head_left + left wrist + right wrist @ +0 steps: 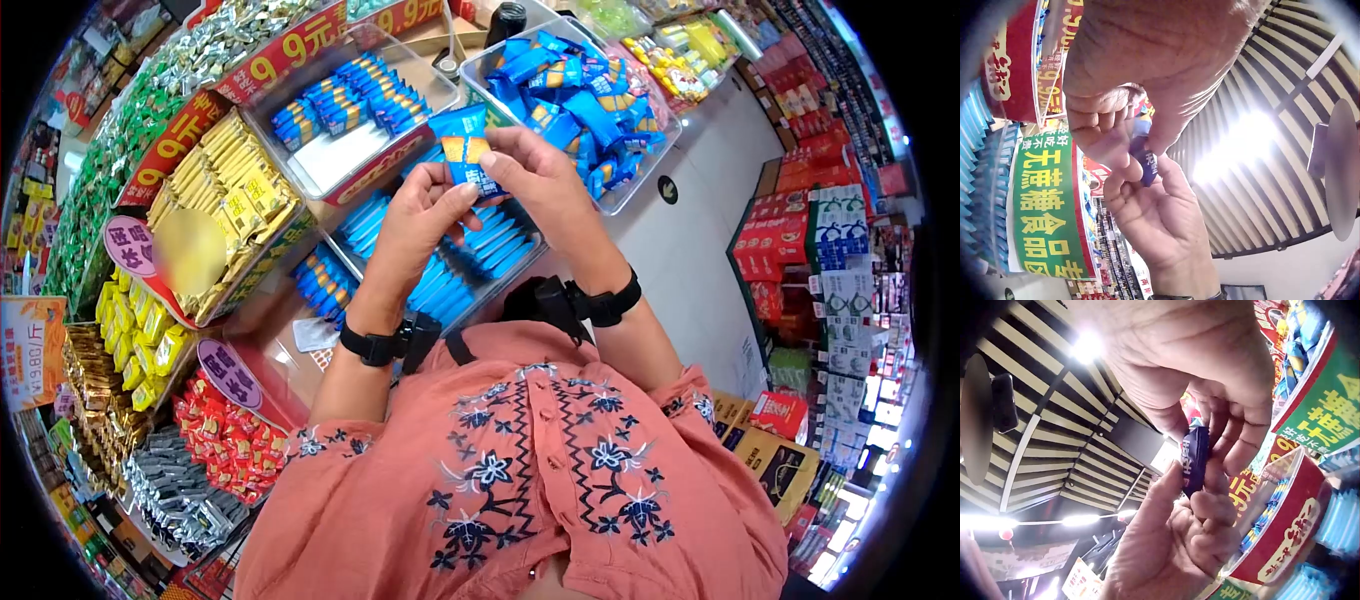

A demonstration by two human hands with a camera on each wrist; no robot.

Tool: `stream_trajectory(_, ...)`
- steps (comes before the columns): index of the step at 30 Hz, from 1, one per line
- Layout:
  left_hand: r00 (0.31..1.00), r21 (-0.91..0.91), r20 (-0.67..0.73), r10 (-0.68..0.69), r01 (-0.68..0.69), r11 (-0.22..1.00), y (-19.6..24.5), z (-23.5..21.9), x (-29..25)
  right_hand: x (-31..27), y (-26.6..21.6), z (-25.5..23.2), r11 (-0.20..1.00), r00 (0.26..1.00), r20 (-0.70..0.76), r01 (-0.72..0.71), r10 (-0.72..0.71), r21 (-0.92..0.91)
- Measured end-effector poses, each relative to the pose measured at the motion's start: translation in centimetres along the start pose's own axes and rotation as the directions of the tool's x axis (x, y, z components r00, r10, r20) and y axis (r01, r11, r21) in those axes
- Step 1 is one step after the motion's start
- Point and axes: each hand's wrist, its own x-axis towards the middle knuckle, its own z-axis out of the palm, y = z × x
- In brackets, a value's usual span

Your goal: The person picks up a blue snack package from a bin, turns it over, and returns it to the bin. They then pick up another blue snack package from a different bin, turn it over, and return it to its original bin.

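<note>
In the head view a small blue biscuit packet [462, 125] with a picture of yellow biscuits on its front is held up over the display bins. My left hand [420, 215] pinches its lower left edge between thumb and fingers. On the other side my right hand [545, 185] pinches the right edge, thumb across the front. Both wrist views show the packet [1195, 459] edge-on between the two hands, its dark blue end with white lettering facing the cameras. Below the hands, a clear bin holds rows of light blue packets [440, 290].
Right of the hands stands a clear bin [640, 185] heaped with blue packets. Behind the left hand is another bin with blue packets [345, 105]. Yellow bars [220, 170] and red packets [235, 435] lie further left. A grey floor aisle [690, 240] runs along the right.
</note>
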Motion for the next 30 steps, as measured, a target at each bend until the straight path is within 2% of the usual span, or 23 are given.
stream_trajectory(1,1.0,-0.012,0.003,0.008,-0.008,1.0,0.4,0.1,-0.3,-0.2,-0.3,0.1,0.999,0.999,0.01,-0.045,0.044,0.021)
stream_trajectory(9,0.999,0.031,-0.035,0.026,-0.025,0.999,0.6,-0.9,-1.2,0.0,-0.3,1.5,0.997,0.999,0.008,-0.045,0.045,0.058)
stream_trajectory(12,0.999,0.055,-0.026,0.036,-0.034,0.998,0.5,-0.9,-1.1,-0.5,-0.5,1.5,0.998,0.997,-0.045,-0.057,0.057,0.005)
stream_trajectory(19,0.999,0.146,0.017,0.041,-0.043,0.988,1.1,-0.4,-2.0,-1.2,0.1,0.8,0.991,0.992,-0.112,-0.049,0.063,0.125)
stream_trajectory(22,0.999,0.167,0.025,0.029,-0.033,0.985,1.3,-0.1,-2.2,-1.7,-0.1,0.2,0.993,0.99,-0.128,-0.034,0.049,0.117)
stream_trajectory(30,0.995,0.132,-0.071,0.068,-0.058,0.99,1.2,-0.3,-4.1,-2.2,-0.1,0.6,0.97,0.992,-0.089,-0.064,0.087,0.236)
